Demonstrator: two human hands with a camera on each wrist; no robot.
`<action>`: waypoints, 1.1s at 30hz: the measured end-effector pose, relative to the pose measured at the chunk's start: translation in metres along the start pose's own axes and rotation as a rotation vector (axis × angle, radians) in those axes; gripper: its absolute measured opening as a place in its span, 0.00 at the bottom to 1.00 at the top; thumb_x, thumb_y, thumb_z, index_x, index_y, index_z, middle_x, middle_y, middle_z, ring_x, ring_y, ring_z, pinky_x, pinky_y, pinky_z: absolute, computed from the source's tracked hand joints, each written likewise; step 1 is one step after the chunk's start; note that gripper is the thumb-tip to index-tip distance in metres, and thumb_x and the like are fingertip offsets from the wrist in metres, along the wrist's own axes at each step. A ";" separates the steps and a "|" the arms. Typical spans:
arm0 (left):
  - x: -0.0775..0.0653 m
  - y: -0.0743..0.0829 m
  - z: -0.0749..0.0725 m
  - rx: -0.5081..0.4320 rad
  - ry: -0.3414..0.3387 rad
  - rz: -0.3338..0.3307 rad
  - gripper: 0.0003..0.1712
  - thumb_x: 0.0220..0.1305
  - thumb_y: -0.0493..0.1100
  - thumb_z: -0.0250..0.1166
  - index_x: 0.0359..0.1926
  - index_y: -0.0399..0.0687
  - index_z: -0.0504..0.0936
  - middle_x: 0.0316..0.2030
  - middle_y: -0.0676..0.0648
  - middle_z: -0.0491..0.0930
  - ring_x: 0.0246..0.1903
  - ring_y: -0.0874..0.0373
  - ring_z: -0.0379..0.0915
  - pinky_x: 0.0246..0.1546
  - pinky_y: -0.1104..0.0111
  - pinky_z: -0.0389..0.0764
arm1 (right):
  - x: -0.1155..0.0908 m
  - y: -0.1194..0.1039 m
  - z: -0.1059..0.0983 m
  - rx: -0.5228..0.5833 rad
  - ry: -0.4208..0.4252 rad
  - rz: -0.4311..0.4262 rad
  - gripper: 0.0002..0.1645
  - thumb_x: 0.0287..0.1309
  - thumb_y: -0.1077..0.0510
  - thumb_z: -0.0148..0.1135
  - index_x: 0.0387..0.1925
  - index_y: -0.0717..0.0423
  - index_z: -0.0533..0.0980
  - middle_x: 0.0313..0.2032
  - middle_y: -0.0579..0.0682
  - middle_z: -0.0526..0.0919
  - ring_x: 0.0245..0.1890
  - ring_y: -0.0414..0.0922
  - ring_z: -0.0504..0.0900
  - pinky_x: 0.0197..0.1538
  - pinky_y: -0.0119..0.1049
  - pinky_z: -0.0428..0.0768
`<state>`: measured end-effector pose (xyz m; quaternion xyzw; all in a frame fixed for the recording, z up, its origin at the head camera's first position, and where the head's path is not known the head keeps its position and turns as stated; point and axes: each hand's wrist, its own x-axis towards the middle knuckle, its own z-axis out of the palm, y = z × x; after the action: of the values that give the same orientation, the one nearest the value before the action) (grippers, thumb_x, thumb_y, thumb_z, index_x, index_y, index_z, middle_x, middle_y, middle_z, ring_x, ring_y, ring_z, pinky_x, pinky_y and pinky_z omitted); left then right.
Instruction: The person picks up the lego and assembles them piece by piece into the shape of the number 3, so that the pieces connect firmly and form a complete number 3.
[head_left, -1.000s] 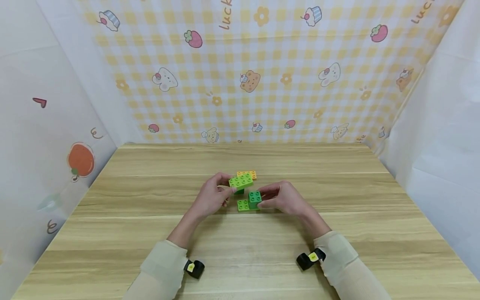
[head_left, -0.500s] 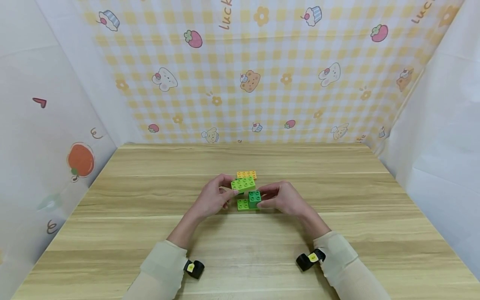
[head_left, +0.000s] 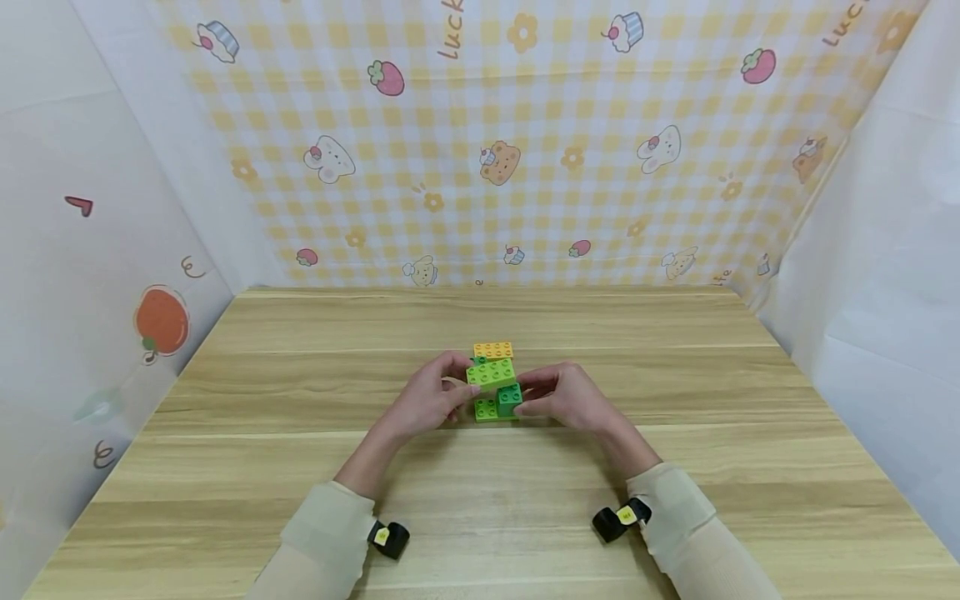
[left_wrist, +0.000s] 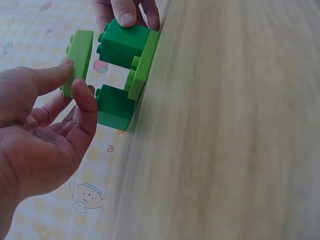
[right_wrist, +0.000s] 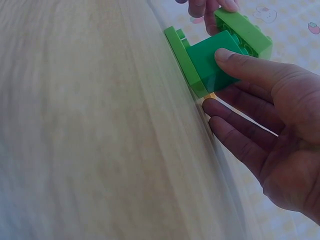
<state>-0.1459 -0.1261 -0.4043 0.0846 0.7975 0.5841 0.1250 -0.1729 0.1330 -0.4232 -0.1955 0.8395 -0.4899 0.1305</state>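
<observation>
My left hand (head_left: pixel 429 398) pinches a light green building brick (head_left: pixel 491 375) between thumb and fingers. It is held tilted above the other bricks, and a gap shows below it in the left wrist view. My right hand (head_left: pixel 567 397) grips a dark green square brick (head_left: pixel 509 403), thumb on one side and fingers on the other. That brick stands on the right end of a flat light green brick (head_left: pixel 486 410) lying on the table; studs show on its left end. Behind them stands another dark green brick (left_wrist: pixel 115 107), mostly hidden in the head view.
A yellow-orange brick (head_left: pixel 492 350) lies on the wooden table (head_left: pixel 480 517) just behind the green ones. A patterned cloth (head_left: pixel 480 200) hangs along the table's back edge, and white cloths flank both sides. Each forearm wears a black wrist camera (head_left: pixel 391 539).
My left hand has moved the light green brick to the right and towards me, over the dark green brick's back edge. The right hand keeps its place.
</observation>
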 end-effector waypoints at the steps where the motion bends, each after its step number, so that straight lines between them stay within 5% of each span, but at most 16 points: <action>1: 0.000 0.000 0.000 -0.002 -0.006 -0.002 0.16 0.74 0.36 0.66 0.60 0.43 0.77 0.53 0.39 0.80 0.26 0.55 0.74 0.26 0.69 0.76 | 0.000 0.000 0.000 -0.001 -0.001 -0.001 0.27 0.55 0.60 0.81 0.56 0.62 0.85 0.48 0.57 0.91 0.45 0.46 0.90 0.44 0.33 0.87; 33: -0.001 -0.002 0.002 0.039 -0.086 0.016 0.17 0.75 0.37 0.65 0.60 0.38 0.75 0.52 0.36 0.80 0.28 0.56 0.76 0.27 0.69 0.77 | -0.001 0.000 0.000 0.035 -0.008 -0.008 0.27 0.55 0.61 0.81 0.57 0.62 0.85 0.50 0.59 0.91 0.46 0.48 0.91 0.45 0.32 0.87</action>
<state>-0.1444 -0.1251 -0.4072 0.1186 0.8020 0.5652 0.1528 -0.1724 0.1335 -0.4232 -0.1987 0.8293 -0.5044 0.1354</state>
